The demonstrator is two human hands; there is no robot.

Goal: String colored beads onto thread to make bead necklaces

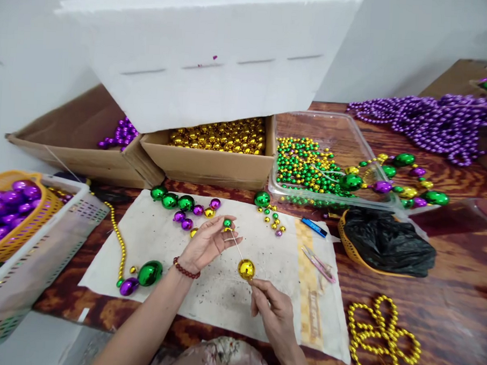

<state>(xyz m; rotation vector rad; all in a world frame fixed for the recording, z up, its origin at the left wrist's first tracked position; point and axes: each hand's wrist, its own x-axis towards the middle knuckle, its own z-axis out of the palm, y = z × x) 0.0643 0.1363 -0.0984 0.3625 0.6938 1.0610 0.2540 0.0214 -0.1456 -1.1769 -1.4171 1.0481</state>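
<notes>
My left hand (pixel 209 239), a dark red bead bracelet on its wrist, pinches a small green bead (pixel 227 223) with a small gold one against it. From there a pale cord (pixel 237 246) runs taut to a large shiny gold ball (pixel 246 269). The fingertips of my right hand (pixel 275 309) are closed at the near edge of that gold ball; what exactly lies between them is hidden. Under both hands lies a white cloth (pixel 218 294). Green balls (pixel 170 201), purple balls (pixel 187 223) and small loose beads (pixel 275 216) lie beyond my hands.
Cardboard boxes hold purple beads (pixel 122 135) and gold beads (pixel 221 137). A clear tray (pixel 366 142) has mixed beads. Cutters (pixel 319 265) and a blue knife (pixel 314 227) lie rightward, near a basket with a black bag (pixel 386 242). A white crate (pixel 42 249) stands left.
</notes>
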